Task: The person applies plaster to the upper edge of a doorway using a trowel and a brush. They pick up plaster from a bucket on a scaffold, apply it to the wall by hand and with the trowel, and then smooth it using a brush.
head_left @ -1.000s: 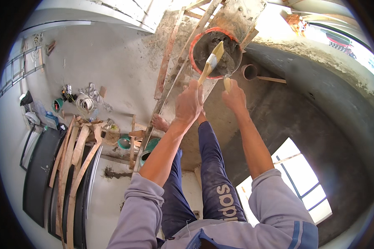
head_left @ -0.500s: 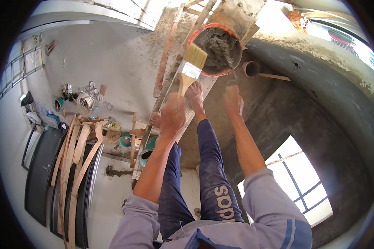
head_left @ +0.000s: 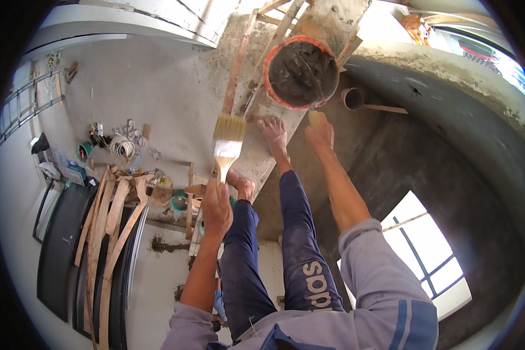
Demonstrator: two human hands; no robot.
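Head view: at ten o'clock a brush [head_left: 227,147] is gripped by the closed left hand [head_left: 217,213]; at two, a yellow handle [head_left: 315,118] is held in the curled right hand [head_left: 321,135], near the bucket [head_left: 266,74] at twelve. Balance on the plank [head_left: 254,150] is best kept.

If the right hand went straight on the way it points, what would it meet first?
Probably the round, orange-rimmed bucket of grey mortar, at its near edge, just beyond the pale yellow handle in the right hand; depth is unclear.
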